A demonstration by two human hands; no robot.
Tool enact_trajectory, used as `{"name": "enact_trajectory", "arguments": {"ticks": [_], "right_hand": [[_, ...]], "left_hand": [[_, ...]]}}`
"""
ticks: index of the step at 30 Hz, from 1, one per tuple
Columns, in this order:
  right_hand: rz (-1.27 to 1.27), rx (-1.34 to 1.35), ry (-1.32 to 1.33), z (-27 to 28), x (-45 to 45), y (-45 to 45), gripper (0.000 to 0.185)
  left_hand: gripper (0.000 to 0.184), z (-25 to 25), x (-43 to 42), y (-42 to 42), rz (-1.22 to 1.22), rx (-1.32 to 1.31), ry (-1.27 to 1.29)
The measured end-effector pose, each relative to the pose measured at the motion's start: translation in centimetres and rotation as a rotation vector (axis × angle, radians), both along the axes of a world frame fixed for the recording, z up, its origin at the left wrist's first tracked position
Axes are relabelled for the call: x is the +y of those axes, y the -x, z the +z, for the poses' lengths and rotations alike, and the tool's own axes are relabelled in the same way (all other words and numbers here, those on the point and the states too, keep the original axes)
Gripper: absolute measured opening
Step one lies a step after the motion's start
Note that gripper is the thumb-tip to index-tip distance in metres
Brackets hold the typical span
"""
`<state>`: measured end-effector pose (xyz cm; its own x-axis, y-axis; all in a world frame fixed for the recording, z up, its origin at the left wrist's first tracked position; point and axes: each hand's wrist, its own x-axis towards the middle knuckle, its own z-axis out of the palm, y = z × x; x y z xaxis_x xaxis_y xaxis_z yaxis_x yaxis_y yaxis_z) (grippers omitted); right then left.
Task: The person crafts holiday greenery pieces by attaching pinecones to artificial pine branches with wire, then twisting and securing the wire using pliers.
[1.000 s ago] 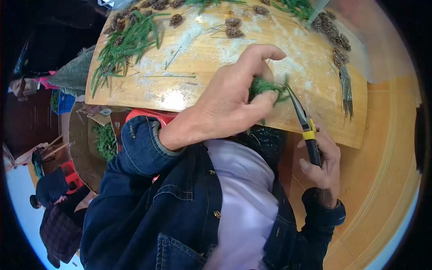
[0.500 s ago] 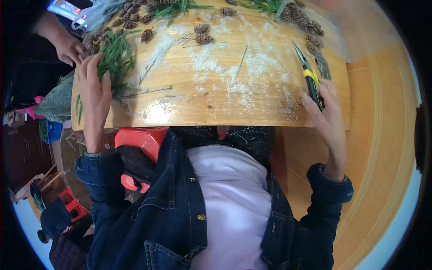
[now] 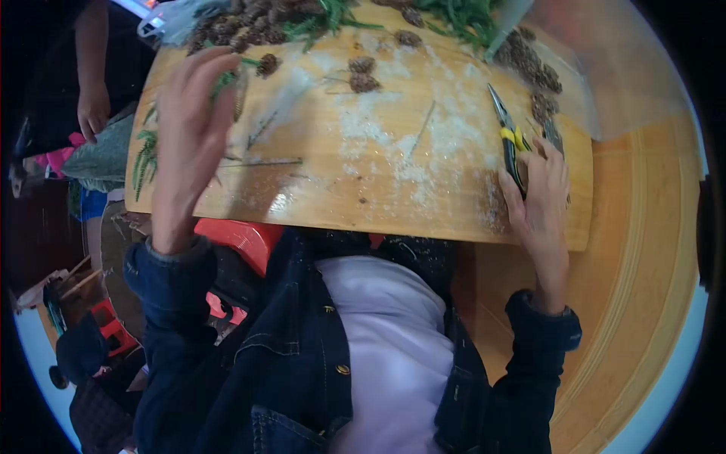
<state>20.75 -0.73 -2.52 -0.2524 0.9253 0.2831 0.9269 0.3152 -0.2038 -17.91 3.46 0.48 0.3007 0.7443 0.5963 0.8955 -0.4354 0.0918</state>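
My left hand (image 3: pixel 189 125) is raised over the left side of the wooden table (image 3: pixel 325 200), blurred, its fingers curved and apart from the thumb. Green sprigs (image 3: pixel 224 82) show past its thumb side; whether they touch the hand I cannot tell. More green needles (image 3: pixel 144 165) lie to its left. My right hand (image 3: pixel 541 185) is at the table's right front, closed round the handles of long-nose pliers (image 3: pixel 505 125) with black and yellow grips. The pliers point away from me. Beyond the right fingers are a pine cone (image 3: pixel 543 107) and a dark strip (image 3: pixel 553 136).
Pine cones (image 3: pixel 363 74) and thin stems (image 3: pixel 265 161) lie among white granules (image 3: pixel 374 121). More cones and greenery (image 3: pixel 461 19) line the far side. A clear plastic bag (image 3: pixel 178 21) is at far left. Another person's hand (image 3: pixel 93 113) hangs beyond the left edge. A red stool (image 3: pixel 242 240) is below.
My left hand has lifted off the green sprigs and swung right. My right hand stays at the pliers. The other person's hand has moved down, away from the table's edge. The view has shifted slightly.
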Motion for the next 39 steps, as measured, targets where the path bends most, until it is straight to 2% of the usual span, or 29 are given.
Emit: {"name": "enact_trajectory", "arguments": {"ticks": [1, 4, 8, 10, 14, 15, 18, 19, 22, 23, 26, 27, 30, 31, 34, 35, 38, 39], "right_hand": [[0.029, 0.019, 0.009, 0.5, -0.1, 0.1, 0.026], [0.099, 0.071, 0.027, 1.1, 0.1, 0.4, 0.025], [0.208, 0.132, 0.080, 1.1, 0.1, 1.2, 0.025], [0.277, 0.131, 0.129, 1.1, 0.1, 1.8, 0.024], [0.345, 0.119, 0.208, 1.6, 0.1, 2.2, 0.025], [0.335, 0.122, 0.209, 1.7, 0.0, 2.3, 0.025], [0.422, 0.239, 0.215, 2.6, -0.4, 3.1, 0.023], [0.422, 0.235, 0.206, 2.9, -0.2, 3.4, 0.023], [0.460, 0.297, 0.269, 3.6, 0.6, 4.7, 0.019], [0.460, 0.294, 0.259, 3.7, 0.9, 5.1, 0.019], [0.510, 0.355, 0.253, 3.8, 2.5, 6.2, 0.018], [0.507, 0.354, 0.252, 3.9, 3.1, 6.5, 0.018], [0.453, 0.428, 0.320, 4.1, 5.2, 7.2, 0.018], [0.451, 0.425, 0.325, 4.0, 5.9, 7.3, 0.018], [0.397, 0.709, 0.449, 3.7, 7.9, 7.6, 0.028], [0.393, 0.710, 0.455, 3.4, 8.4, 7.7, 0.028], [0.279, 0.828, 0.350, 2.3, 9.4, 8.2, 0.041], [0.271, 0.830, 0.364, 2.0, 9.2, 8.3, 0.041]], "left_hand": [[0.025, 0.2, 0.8, -0.9, -0.123, -0.058, 0.096], [0.023, 0.2, 4.1, -3.2, -0.138, 0.012, 0.157], [0.020, -1.0, 9.3, -5.6, -0.093, 0.128, 0.112], [0.029, -1.0, 11.2, -6.6, 0.036, 0.537, 0.038], [0.029, -3.1, 16.0, -4.9, -0.003, 0.389, 0.119], [0.029, -2.0, 15.4, -5.4, -0.013, 0.392, 0.120], [0.025, 2.8, 13.1, -5.4, -0.073, -0.201, 0.205], [0.025, 2.8, 13.5, -5.2, -0.075, -0.203, 0.196], [0.013, 3.0, 14.3, -4.8, -1.112, -1.241, 0.510], [0.013, 3.1, 14.4, -4.6, -1.119, -1.236, 0.503], [0.012, 4.3, 13.3, -5.3, -0.277, -1.051, 0.437], [0.012, 4.7, 12.9, -5.5, -0.280, -1.052, 0.438], [0.017, 5.2, 12.1, -6.0, -0.396, -1.300, 0.696], [0.017, 4.8, 12.1, -5.9, -0.395, -1.305, 0.699], [0.018, 3.1, 12.4, -5.6, -0.477, -1.594, 0.707], [0.018, 2.6, 12.6, -5.7, -0.474, -1.596, 0.712], [0.016, 1.0, 13.0, -6.8, -1.622, -1.844, 0.945], [0.016, 0.4, 12.7, -6.6, -1.611, -1.860, 0.953]]}}
